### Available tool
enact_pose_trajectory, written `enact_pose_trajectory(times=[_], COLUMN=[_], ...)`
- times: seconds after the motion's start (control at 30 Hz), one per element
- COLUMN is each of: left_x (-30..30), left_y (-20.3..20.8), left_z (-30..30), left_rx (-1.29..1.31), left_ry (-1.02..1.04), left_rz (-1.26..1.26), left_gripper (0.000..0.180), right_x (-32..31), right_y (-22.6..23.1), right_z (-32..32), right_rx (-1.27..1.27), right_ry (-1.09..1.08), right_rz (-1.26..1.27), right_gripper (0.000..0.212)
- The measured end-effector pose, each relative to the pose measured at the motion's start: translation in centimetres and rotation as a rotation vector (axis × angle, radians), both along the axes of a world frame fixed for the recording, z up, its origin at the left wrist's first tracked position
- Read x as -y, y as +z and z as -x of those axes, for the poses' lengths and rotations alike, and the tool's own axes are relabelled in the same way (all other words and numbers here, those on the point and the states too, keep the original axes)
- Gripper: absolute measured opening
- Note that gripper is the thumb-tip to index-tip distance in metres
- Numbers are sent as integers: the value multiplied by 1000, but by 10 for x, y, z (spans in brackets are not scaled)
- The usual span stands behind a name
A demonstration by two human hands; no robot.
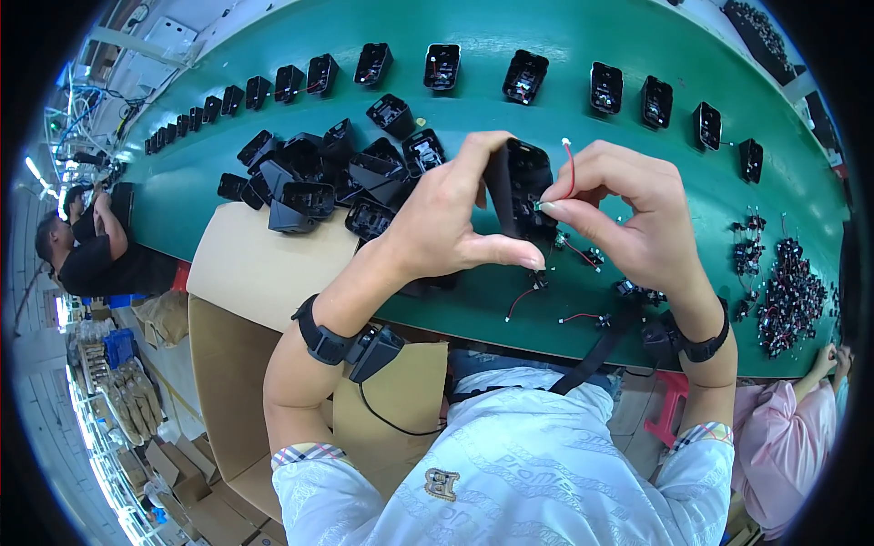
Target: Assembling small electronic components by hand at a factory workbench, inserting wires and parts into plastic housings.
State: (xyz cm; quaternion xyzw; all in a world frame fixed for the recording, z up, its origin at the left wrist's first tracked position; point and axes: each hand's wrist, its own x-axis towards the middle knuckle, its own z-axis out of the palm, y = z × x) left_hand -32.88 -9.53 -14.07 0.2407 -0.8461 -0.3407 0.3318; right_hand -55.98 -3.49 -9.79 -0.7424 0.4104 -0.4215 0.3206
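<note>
My left hand (432,218) is closed around a black plastic housing (530,173), raised above the green table with its open side turned toward my right hand (633,205). Pinched between my right thumb and index finger is a small wired part (539,206), partly hidden by the fingertips and held at the housing's right edge. Its red lead (572,173) sticks up and ends in a small white plug. Below my hands, several loose parts with red and black leads (594,264) lie on the table.
A curved row of black housings (442,68) runs along the far side of the green table (492,123). More housings (309,200) are heaped at left, beside an open cardboard box (264,264). A pile of wired parts (790,296) lies at right. Other people sit on both sides.
</note>
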Motion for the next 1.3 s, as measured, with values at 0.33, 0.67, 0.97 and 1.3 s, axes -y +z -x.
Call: enact_pose_trajectory(times=[0.33, 0.67, 0.97, 1.3], left_x=[5, -1, -7, -14], left_y=[-6, 0, 4, 21], left_z=[-4, -2, 8, 5], left_rx=[-95, 48, -116, -78], left_ry=[-53, -55, -18, -48], left_rz=[-55, 33, -401, -500], left_gripper=[112, 114, 102, 75], right_x=[-7, -8, -3, 16], right_y=[-4, -16, -9, -25], right_z=[-20, -17, -6, 1], right_rx=[135, -24, 19, 579], right_ry=[-100, -40, 41, 221], right_rz=[75, 132, 93, -450], right_gripper=[10, 16, 24, 26])
